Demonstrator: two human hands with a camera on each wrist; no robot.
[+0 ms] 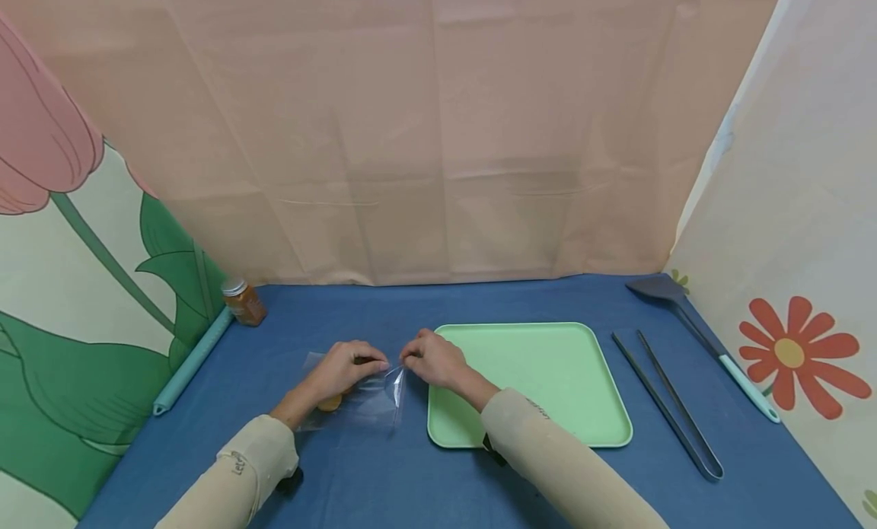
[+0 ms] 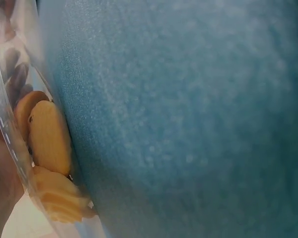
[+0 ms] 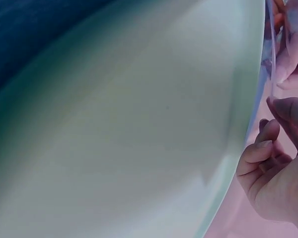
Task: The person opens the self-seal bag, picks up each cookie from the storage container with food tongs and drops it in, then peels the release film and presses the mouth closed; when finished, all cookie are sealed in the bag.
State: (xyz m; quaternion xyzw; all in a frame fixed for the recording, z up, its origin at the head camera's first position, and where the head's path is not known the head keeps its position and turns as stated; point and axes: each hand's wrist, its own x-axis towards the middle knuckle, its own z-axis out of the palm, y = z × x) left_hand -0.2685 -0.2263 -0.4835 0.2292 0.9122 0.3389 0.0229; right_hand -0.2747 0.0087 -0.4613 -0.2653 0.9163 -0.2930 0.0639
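Observation:
A clear plastic bag (image 1: 375, 409) lies over the blue cloth left of the middle, with several yellow-brown cookies (image 2: 49, 139) inside. Most of the cookies are covered by the left hand in the head view. My left hand (image 1: 348, 371) pinches the bag near its upper right part. Opposite it, my right hand (image 1: 435, 358) pinches the bag's right corner between thumb and forefinger, its other fingers curled in the right wrist view. The two hands' fingertips are close together. A light green tray (image 1: 541, 384) lies flat beneath the right forearm.
A jar with a metal lid (image 1: 244, 303) stands at the back left, beside a teal roll (image 1: 194, 361). Right of the tray lie metal tongs (image 1: 674, 411) and a dark spatula with a pale handle (image 1: 699, 339). A beige sheet (image 1: 438, 133) hangs behind the table.

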